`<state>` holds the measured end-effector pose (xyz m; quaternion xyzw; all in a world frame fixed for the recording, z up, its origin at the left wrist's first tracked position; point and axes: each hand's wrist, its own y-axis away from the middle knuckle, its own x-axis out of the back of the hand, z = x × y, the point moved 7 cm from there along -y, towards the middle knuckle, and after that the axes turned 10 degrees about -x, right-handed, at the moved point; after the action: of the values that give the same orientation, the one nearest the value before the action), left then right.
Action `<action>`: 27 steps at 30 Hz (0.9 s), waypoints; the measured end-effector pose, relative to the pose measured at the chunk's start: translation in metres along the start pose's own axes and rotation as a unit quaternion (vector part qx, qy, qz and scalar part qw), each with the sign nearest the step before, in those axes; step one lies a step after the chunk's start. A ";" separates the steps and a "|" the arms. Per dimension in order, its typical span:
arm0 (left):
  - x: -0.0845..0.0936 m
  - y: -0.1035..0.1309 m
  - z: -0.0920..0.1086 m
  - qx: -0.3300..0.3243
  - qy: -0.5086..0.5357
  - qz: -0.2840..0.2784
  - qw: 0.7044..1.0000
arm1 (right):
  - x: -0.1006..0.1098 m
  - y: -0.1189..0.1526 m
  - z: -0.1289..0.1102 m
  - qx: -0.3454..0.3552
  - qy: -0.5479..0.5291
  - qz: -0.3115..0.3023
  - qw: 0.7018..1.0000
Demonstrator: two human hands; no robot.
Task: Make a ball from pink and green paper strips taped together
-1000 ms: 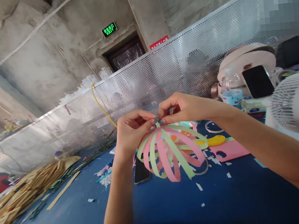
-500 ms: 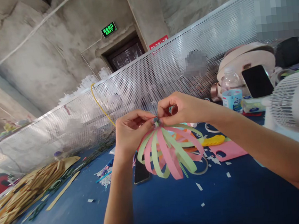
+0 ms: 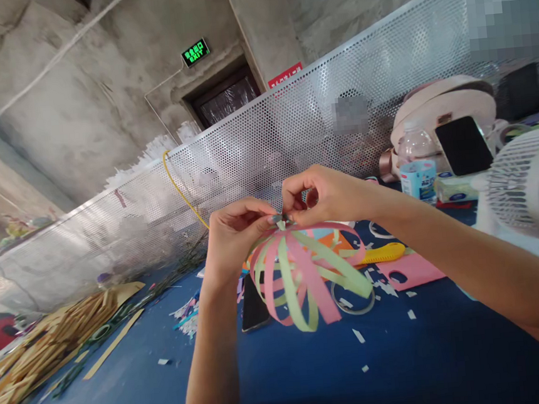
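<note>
Pink and pale green paper strips, looped and gathered at the top, hang over the blue table. My left hand pinches the gathered top between thumb and forefinger. On the other side my right hand is closed in a pinch at the same spot, fingertips close to the left ones. What exactly sits between the fingertips is too small to make out. Behind and below the strips lie a black phone, a ring of tape and a yellow utility knife.
A pink sheet with a hole lies right of the strips, with paper scraps about. A white fan, a bottle and a propped phone stand right. Wooden strips pile left. A perforated metal screen borders the back.
The looped strips have swung and turned beneath my fingers, their lower loops shifting and spreading. Both hands have stayed nearly in place, still pinching at the top.
</note>
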<state>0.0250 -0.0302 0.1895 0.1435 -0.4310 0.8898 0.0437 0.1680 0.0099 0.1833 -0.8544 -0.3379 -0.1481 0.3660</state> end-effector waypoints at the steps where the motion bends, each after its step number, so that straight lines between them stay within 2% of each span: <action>1: 0.000 0.000 0.000 0.001 0.005 0.000 1.000 | 0.000 0.000 0.000 0.003 0.004 -0.004 1.000; 6: 0.000 0.001 -0.003 0.011 0.016 -0.003 1.000 | 0.005 0.000 -0.003 0.038 0.045 -0.005 0.998; 9: 0.002 0.002 -0.006 0.022 0.009 -0.003 1.000 | 0.014 0.003 -0.010 0.082 0.112 0.062 0.988; 12: 0.005 0.002 -0.009 0.037 0.001 0.000 0.999 | 0.021 0.012 -0.022 0.143 0.193 0.140 0.961; 14: 0.005 0.002 -0.011 0.045 0.000 0.000 0.999 | 0.022 0.018 -0.030 0.186 0.221 0.171 0.942; 21: 0.004 0.001 -0.010 0.046 0.002 0.005 0.999 | 0.009 0.030 -0.046 0.282 0.322 0.203 0.881; 27: 0.003 0.001 -0.009 0.040 0.006 0.012 0.999 | -0.002 0.037 -0.046 0.341 0.380 0.237 0.827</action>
<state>0.0199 -0.0239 0.1848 0.1346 -0.3965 0.9076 0.0301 0.1917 -0.0432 0.1949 -0.6052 0.0115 -0.2454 0.7572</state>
